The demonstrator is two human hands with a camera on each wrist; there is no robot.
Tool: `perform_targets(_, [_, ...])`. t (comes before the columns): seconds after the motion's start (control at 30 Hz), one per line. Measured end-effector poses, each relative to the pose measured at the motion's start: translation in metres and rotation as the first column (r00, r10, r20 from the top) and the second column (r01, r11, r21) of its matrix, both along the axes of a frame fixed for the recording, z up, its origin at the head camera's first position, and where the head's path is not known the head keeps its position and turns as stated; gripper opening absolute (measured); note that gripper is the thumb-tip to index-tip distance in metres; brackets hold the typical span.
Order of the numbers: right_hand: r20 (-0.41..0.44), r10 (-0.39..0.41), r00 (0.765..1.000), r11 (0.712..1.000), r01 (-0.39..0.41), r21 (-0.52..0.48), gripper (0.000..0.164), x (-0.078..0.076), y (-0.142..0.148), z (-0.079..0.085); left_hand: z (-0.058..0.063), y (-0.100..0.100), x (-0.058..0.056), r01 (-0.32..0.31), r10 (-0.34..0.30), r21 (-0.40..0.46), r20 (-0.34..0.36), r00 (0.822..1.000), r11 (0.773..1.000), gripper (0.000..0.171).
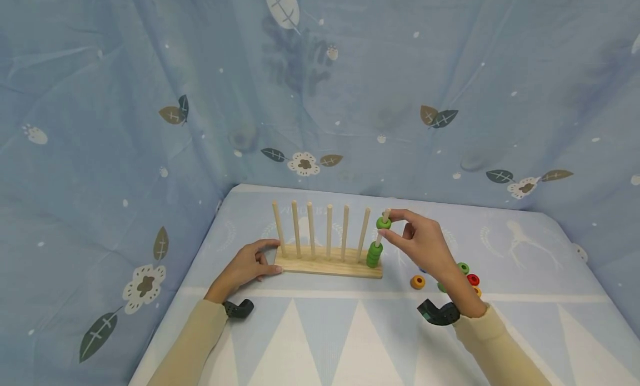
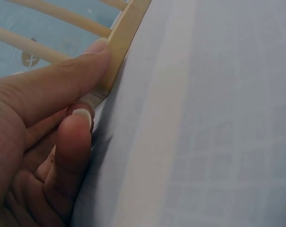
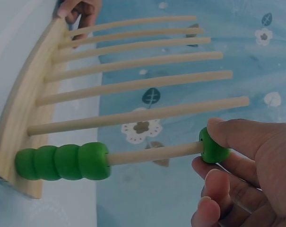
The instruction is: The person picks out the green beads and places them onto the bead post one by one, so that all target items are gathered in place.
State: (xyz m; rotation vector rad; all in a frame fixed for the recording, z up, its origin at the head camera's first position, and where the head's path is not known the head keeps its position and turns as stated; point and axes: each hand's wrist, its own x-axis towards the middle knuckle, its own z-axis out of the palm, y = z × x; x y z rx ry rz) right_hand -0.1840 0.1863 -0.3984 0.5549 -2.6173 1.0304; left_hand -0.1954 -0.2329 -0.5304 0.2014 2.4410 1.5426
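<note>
A wooden peg rack [image 1: 320,267] with several upright pegs stands on the table. My left hand [image 1: 250,262] grips the rack's left end, thumb at the front edge and fingers behind; in the left wrist view the thumb [image 2: 72,78] lies along the corner of the base. My right hand [image 1: 424,242] pinches a green bead [image 3: 212,147] between thumb and fingers. That bead is threaded on the upper part of the rightmost peg [image 3: 157,153]. At the foot of the same peg several green beads [image 3: 62,161] sit stacked against the base, with bare peg between.
Right of the rack lie loose beads: an orange one [image 1: 418,282] on its own, and a group with a green bead [image 1: 463,268] and a red bead [image 1: 473,279], partly hidden by the right forearm. A blue patterned cloth [image 1: 350,97] hangs behind the table.
</note>
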Motion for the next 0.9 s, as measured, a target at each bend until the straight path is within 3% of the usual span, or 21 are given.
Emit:
perform_targets(0.4, [0.071, -0.003, 0.997, 0.999, 0.0, 0.037, 0.034, -0.001, 0.0, -0.027, 0.001, -0.001, 0.0, -0.006, 0.006, -0.006, 0.01, 1.0, 1.0, 0.073])
perform_targets(0.9, [0.179, 0.011, 0.984, 1.0, -0.015, 0.018, 0.038, 0.003, -0.001, -0.048, 0.001, 0.0, 0.0, -0.004, 0.004, -0.014, 0.016, 1.0, 1.0, 0.073])
